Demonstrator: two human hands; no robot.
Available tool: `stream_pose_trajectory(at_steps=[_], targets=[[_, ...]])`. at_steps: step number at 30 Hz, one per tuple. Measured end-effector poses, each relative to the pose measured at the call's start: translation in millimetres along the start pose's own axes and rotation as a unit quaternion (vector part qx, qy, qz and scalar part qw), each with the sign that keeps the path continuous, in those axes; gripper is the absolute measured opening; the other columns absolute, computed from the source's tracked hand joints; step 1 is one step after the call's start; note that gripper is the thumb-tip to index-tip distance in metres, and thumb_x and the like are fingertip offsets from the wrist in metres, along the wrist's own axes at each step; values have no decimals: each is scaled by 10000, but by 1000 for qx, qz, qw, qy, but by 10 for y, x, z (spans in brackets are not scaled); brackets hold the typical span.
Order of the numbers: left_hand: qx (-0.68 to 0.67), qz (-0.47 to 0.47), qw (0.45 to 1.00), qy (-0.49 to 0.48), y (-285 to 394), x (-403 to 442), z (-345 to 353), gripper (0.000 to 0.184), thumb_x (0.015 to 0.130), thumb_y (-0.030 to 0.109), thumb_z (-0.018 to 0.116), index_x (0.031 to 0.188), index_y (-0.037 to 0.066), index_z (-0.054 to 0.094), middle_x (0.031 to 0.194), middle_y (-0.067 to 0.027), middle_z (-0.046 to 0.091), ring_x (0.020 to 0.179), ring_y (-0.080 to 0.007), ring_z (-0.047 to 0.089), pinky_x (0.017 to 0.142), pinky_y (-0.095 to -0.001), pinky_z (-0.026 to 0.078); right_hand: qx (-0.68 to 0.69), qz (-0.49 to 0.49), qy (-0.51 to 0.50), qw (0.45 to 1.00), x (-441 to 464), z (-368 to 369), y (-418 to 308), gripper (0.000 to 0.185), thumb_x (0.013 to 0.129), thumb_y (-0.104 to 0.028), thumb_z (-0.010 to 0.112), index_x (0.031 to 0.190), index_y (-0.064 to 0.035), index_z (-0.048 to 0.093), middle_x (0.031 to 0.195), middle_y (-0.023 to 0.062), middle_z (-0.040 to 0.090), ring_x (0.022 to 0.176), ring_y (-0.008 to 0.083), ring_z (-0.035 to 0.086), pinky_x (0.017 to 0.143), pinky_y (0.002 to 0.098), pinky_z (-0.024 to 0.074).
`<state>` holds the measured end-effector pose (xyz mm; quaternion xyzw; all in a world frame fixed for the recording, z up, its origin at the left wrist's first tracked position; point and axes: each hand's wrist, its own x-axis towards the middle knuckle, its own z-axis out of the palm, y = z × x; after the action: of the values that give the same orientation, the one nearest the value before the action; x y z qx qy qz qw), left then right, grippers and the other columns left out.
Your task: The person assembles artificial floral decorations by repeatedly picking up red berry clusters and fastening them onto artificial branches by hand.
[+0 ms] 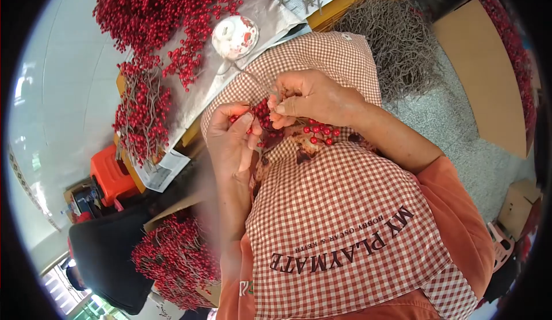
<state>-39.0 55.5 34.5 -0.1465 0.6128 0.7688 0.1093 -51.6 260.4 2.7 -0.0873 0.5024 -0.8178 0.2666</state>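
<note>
My left hand (231,136) is closed in a pinch, thumb against fingers, on small red berries. Just to its right, my right hand (313,97) pinches a thin stem between thumb and forefinger. Below its palm shows a small berry sprig (322,131). More red berries (263,113) lie between the two hands, over the red-and-white checked apron (339,188). A thin wire or string runs from a white patterned round object (235,37) towards the hands. My fingers partly hide the stems.
A large heap of red berry branches (144,10) lies on the table (267,12) at the upper left. Bare grey twigs (388,44) are piled at the upper right. Also in view are cardboard (483,73), an orange stool (112,173) and boxed berry branches (178,257).
</note>
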Motion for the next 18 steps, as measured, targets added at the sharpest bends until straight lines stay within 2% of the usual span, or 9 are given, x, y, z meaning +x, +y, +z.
stream_pose_trajectory(at_steps=[3,4,5,9,12,18], targets=[[-25,29,998,-50,-27,-132,-56,150,808,-124,583,873,10,567,998,-114,590,628,-144,599,502,-203,496,-27,28,-12,999,-47,131,-3,109,923,-58,561,970,40,566,910,115,648,862,173,675,753,261,570],[-30,30,998,-48,-34,-168,-54,150,808,-124,583,873,10,567,998,-114,590,628,-144,599,502,-203,496,-18,-7,3,1000,-46,164,50,108,924,-55,559,972,41,565,926,115,648,877,175,675,756,260,568],[-32,26,998,-41,-23,-206,-28,145,811,-117,588,878,10,571,979,-108,594,619,-142,597,491,-199,489,-10,-42,19,999,-49,195,83,106,924,-53,556,974,41,565,942,115,648,891,176,675,760,259,566],[-40,15,997,-69,-41,-292,-104,136,819,-95,603,901,11,584,912,-90,603,590,-136,591,458,-187,469,-19,-48,42,998,-99,326,110,110,926,-55,552,982,39,558,947,108,648,892,165,670,762,259,561],[-33,13,998,-53,-56,-267,-46,134,823,-88,605,913,10,590,871,-78,604,574,-133,587,426,-183,438,-23,-64,41,997,-76,295,141,113,929,-53,545,996,37,549,945,101,643,892,155,663,768,261,559],[-24,34,997,-69,-78,-278,-84,119,833,-82,602,910,8,588,862,-80,603,562,-133,585,391,-184,381,-38,-87,56,994,-87,368,141,105,936,-42,525,1004,35,546,931,97,636,882,150,659,769,260,561]])
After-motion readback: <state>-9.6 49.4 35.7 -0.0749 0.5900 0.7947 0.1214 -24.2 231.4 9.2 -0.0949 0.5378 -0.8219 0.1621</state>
